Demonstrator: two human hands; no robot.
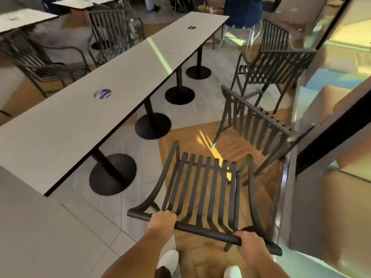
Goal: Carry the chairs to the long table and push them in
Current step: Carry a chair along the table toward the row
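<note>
Sunlit wood floor (200, 255), grey tiles (84, 227)

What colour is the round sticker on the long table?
The round sticker is blue-purple with white, seen in the head view.

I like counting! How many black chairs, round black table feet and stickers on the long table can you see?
Black chairs: 5
Round black table feet: 4
Stickers on the long table: 2
Total: 11
</note>
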